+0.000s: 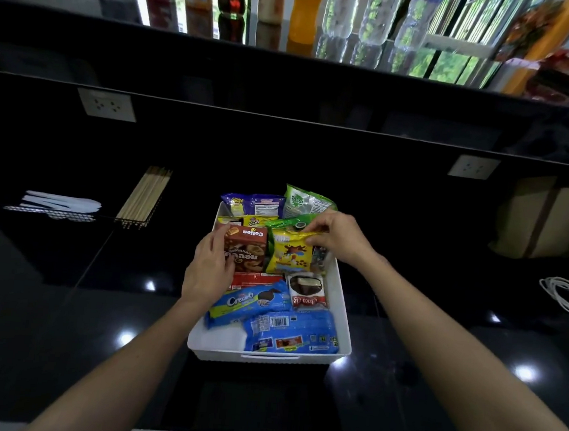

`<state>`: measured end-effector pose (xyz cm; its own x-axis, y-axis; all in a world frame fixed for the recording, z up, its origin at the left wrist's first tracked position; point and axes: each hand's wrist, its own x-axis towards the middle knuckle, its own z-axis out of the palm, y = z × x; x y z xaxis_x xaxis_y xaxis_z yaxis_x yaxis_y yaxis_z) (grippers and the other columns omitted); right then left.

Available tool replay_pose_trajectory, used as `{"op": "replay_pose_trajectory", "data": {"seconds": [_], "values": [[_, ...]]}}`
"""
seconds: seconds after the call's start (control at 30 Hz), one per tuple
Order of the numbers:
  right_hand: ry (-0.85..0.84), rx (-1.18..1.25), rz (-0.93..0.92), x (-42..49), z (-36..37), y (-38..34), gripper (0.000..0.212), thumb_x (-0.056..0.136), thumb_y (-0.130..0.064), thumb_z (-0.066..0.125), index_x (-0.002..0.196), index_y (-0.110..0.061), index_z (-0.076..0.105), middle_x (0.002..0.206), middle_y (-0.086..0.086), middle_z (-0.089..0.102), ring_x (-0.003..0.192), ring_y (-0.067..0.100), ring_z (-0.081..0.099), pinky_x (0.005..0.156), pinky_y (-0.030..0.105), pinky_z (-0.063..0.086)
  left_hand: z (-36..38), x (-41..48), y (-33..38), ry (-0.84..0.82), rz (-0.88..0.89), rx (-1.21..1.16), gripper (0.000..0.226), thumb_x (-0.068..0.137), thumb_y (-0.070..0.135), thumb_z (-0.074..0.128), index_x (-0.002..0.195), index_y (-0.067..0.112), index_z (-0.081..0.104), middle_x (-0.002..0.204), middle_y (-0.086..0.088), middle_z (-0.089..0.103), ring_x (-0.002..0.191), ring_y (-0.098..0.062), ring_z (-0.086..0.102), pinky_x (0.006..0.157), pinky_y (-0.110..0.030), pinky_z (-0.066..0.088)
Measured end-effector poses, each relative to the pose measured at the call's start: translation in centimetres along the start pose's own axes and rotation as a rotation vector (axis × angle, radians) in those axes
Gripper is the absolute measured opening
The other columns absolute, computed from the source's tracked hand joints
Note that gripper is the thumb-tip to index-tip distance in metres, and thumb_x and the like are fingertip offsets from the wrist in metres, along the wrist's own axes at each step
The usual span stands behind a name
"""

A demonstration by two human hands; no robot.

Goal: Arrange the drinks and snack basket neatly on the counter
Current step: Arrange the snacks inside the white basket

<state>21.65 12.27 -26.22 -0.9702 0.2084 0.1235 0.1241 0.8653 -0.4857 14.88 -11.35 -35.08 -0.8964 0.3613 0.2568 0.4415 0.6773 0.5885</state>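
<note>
A white snack basket (343, 310) sits on the black counter (62, 299) in front of me, packed with several snack packets. My left hand (207, 270) grips the brown Collon box (246, 249) at its left side. My right hand (338, 235) pinches the top edge of a yellow snack bag (290, 255) beside the box. Blue Creamo cookie packs (251, 303) lie at the basket's near end. Drink bottles, among them an orange one (306, 7) and clear water bottles (376, 12), stand in a row on the raised ledge behind.
A bundle of wooden chopsticks (143, 198) and white plastic cutlery (60, 202) lie to the left. A coiled white cable (568, 295) and a beige bag (544, 217) are on the right. Two wall sockets (107, 105) sit on the dark backsplash.
</note>
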Motion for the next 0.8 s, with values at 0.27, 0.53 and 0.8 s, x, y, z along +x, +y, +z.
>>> {"op": "replay_pose_trajectory", "data": {"seconds": [0.27,0.53,0.8], "values": [[0.093,-0.182,-0.026,-0.8,3.2,1.9,0.009,0.082,-0.016,0.073,0.089,-0.014,0.067,0.094,-0.005,0.052,0.093,0.016,0.052,0.078,0.028,0.045,0.0,0.0,-0.1,0.003,0.010,-0.019,0.058,0.093,0.019,0.055,0.144,0.022,0.027,0.138,-0.006,0.041,0.125,-0.019,0.044,0.078,-0.036,0.056],[-0.025,-0.242,0.023,-0.1,4.5,1.0,0.009,0.084,-0.013,0.072,0.092,-0.015,0.070,0.101,0.000,0.059,0.097,0.017,0.058,0.083,0.031,0.050,-0.2,-0.1,0.1,0.016,0.005,-0.017,0.056,0.093,0.019,0.055,0.143,0.022,0.029,0.137,-0.004,0.042,0.124,-0.018,0.045,0.073,-0.033,0.056],[0.003,-0.080,0.090,-0.2,4.9,2.8,0.045,0.084,-0.022,0.071,0.125,-0.027,0.055,0.125,-0.002,0.053,0.117,0.019,0.049,0.096,0.037,0.045,-0.1,-0.2,-0.2,0.015,0.003,0.002,0.060,0.093,0.018,0.054,0.145,0.023,0.025,0.141,-0.004,0.039,0.125,-0.019,0.044,0.071,-0.034,0.058]]}}
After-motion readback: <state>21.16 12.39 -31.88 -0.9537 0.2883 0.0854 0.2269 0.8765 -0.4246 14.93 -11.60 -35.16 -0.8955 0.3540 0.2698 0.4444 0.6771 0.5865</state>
